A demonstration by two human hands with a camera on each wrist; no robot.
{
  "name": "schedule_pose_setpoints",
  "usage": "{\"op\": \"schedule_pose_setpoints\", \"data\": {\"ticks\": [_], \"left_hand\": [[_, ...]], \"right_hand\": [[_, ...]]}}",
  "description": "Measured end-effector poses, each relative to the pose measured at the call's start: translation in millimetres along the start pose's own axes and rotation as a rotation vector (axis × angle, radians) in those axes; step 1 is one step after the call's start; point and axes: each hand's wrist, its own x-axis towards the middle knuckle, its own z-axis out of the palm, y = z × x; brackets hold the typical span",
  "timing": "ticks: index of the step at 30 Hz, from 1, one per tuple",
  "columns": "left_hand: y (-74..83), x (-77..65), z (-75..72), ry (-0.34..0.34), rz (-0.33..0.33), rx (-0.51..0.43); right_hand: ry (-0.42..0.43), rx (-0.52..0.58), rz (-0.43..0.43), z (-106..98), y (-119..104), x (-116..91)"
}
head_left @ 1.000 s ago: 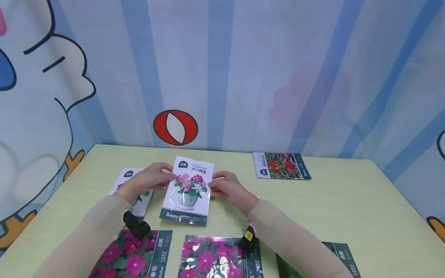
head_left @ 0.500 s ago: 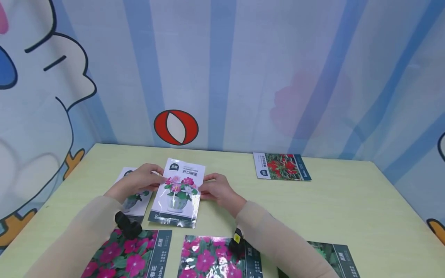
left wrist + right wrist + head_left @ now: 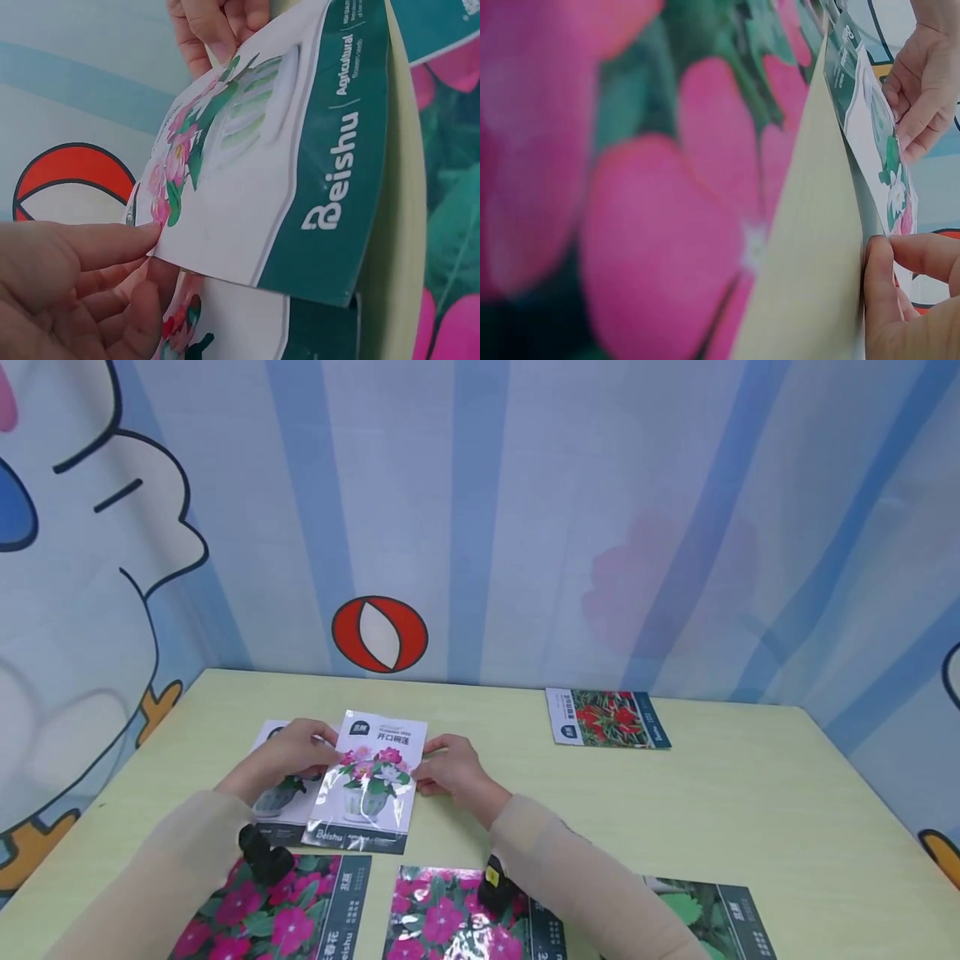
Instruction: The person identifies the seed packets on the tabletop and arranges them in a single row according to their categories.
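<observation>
My left hand and right hand pinch opposite side edges of a white seed packet, which has a potted pink flower picture and a dark green band marked Beishu. In the left wrist view, thumb and fingers of the left hand grip its near edge. The right wrist view has the right hand's thumb and index finger at the packet's edge. A second white seed packet lies on the table to the left, partly covered by the left hand and overlapped by the held packet.
Two magenta-flower seed packets, a left one and a middle one, lie along the table's front. A green-leaf packet is partly under the right sleeve. A red-flower packet lies at the back, before a striped curtain.
Both hands have carried the white seed packet leftward and slightly nearer, from beside the second white packet to overlapping its right edge. The other packets have stayed in place.
</observation>
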Motion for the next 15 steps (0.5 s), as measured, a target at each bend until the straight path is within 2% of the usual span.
{"op": "schedule_pose_setpoints", "data": {"ticks": [10,15], "left_hand": [[-6.9,4.3,3.8,0.023,0.034,0.045],[-6.8,6.1,5.1,0.037,0.021,0.062]], "right_hand": [[0.021,-0.041,-0.004,1.0,-0.9,0.9],[0.026,-0.059,-0.003,0.6,-2.8,-0.7]]}}
